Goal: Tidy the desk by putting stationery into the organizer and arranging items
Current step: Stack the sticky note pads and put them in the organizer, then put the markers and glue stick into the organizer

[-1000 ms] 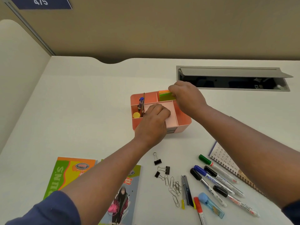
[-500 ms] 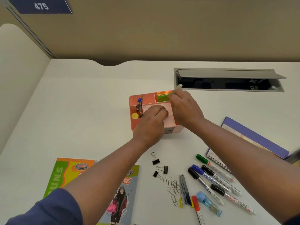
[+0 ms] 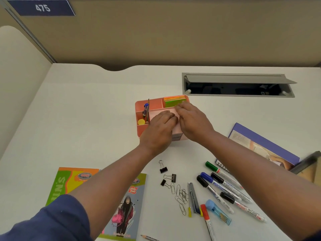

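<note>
While both hands, the left hand (image 3: 159,129) and right hand (image 3: 192,123), pressed flat-fingered on its pale pink pad (image 3: 157,113), the salmon organizer (image 3: 151,102) (green notes at the far right) sat upright.

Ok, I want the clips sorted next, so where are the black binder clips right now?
In the head view the three black binder clips lie loose on the white desk, in front of the pink organizer, between the person's forearms, just beyond the pile of paper clips.

- We are seeing a smooth, matt pink plastic organizer (image 3: 157,103) on a matt white laminate desk (image 3: 86,119).
- We are noticing thin silver wire paper clips (image 3: 180,197).
- Two glossy paper booklets (image 3: 133,206) are catching light.
</note>
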### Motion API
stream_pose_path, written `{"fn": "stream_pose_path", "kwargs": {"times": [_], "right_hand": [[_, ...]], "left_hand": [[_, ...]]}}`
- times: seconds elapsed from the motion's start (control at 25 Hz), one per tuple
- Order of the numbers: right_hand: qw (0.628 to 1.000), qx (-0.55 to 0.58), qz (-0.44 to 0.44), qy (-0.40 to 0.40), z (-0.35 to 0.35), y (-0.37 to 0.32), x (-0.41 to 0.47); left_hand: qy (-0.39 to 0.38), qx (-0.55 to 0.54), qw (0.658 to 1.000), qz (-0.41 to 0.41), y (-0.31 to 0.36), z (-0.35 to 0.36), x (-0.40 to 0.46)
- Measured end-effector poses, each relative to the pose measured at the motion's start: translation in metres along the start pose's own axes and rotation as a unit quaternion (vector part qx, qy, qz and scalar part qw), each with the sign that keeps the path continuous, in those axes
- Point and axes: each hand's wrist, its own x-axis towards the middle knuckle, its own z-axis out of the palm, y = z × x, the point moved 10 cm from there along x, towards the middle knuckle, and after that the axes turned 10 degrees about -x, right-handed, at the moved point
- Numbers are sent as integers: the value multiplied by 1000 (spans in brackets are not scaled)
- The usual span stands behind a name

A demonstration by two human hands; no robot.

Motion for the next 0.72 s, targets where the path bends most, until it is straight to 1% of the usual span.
{"fn": "stream_pose_path", "kwargs": {"times": [0.08,0.2,0.24,0.32,0.4,0.44,0.48,0.52,0.6,0.64,0.72], "right_hand": [[1000,11,1,-2,-4,-3,-14],[998,40,13,55,-23,-6,-45],[995,50,19,80,-31,-5,-57],[990,71,42,110,-39,3,-84],[990,86,72,87,-32,16,-111],[991,88,90,55,-23,22,-125],[991,80,109,11,-12,28,-138],[990,63,124,-38,-1,33,-151],[980,21,148,-134,18,41,-179],[973,5,157,-169,24,44,-193],[962,-18,170,-214,33,50,-216]], "left_hand": [[1,-10,1000,5,4,-3,-2],[36,-45,998,-14,5,-15,-6],[46,-38,998,-6,9,-19,-7],[67,-14,997,41,30,-24,-12],[67,-20,995,75,57,-18,-24],[42,-37,996,75,68,-7,-33],[-7,-60,996,63,77,11,-41],[-72,-81,993,37,82,35,-50],[-193,-96,976,-40,84,80,-70],[-235,-90,965,-77,82,96,-78],[-277,-78,951,-115,81,114,-85]]}}
